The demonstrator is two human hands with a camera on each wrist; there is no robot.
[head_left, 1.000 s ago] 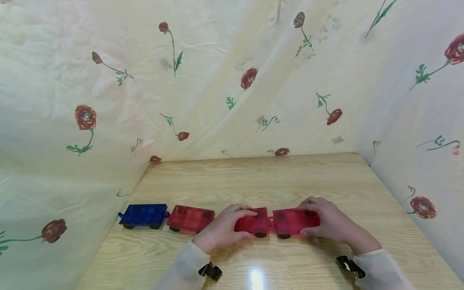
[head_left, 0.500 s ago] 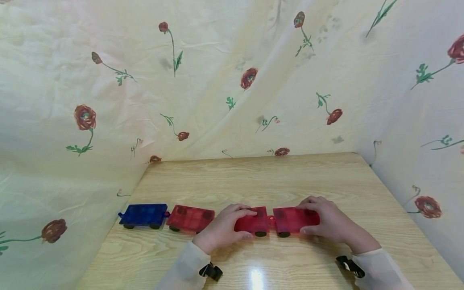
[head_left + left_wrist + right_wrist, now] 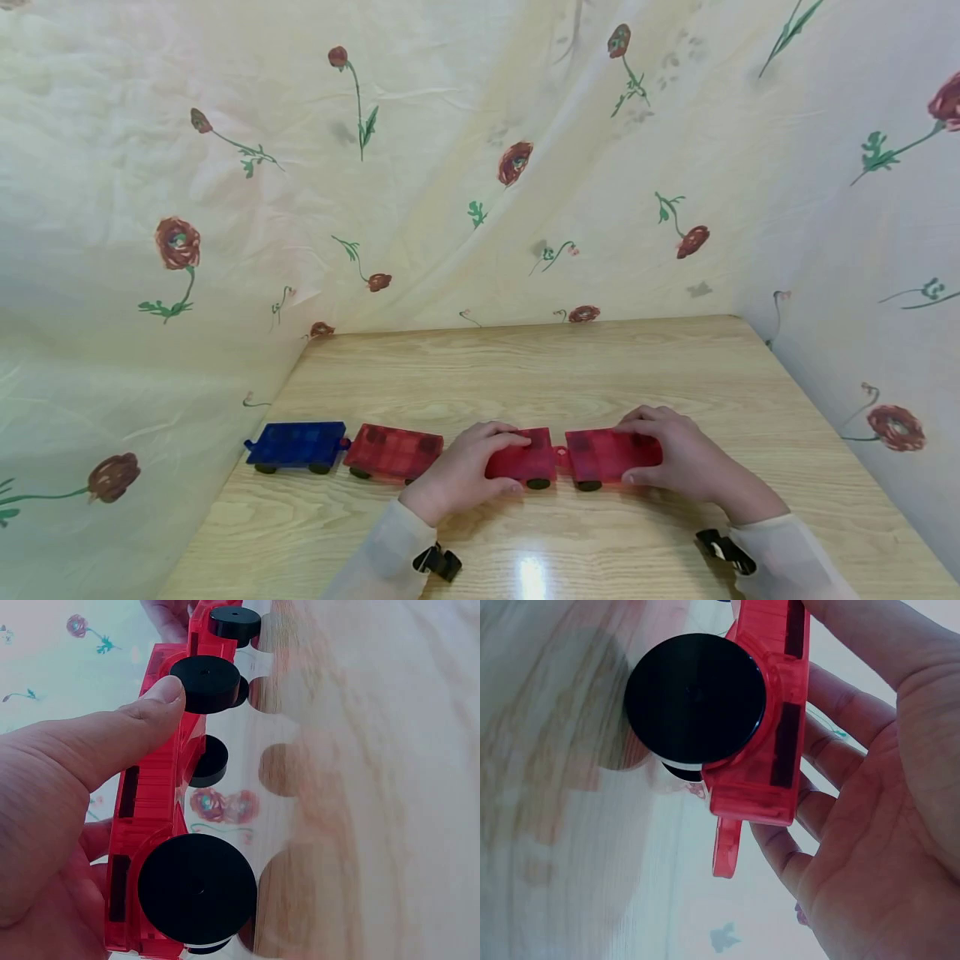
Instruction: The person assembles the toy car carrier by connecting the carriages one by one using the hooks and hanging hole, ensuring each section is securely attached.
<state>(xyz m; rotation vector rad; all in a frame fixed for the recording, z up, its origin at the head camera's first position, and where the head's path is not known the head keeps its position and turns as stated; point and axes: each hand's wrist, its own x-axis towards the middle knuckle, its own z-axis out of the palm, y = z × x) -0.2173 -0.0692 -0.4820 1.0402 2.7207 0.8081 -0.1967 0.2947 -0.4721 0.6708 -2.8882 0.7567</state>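
Four-wheeled toy train cars stand in a row along the table. Over the middle red train car [image 3: 538, 455] lies my left hand [image 3: 468, 467], gripping it between thumb and fingers. My right hand [image 3: 678, 458] grips the rightmost red train car [image 3: 600, 454] the same way. A small red coupling [image 3: 562, 456] bridges the gap between these two cars. In the left wrist view, the left thumb [image 3: 150, 712] presses beside a black wheel [image 3: 206, 684]. The right wrist view shows a large black wheel [image 3: 697, 697] and a red hook [image 3: 726, 847] at the car's end.
Left of my hands, another red train car [image 3: 396, 452] joins a blue train car [image 3: 297, 444] at a coupling. The wooden table [image 3: 525, 367] ends at a flowered cloth [image 3: 420, 183] behind and at both sides.
The two held cars have shifted very slightly on the table. Both hands keep their grip in nearly the same place, and the other cars stay still.
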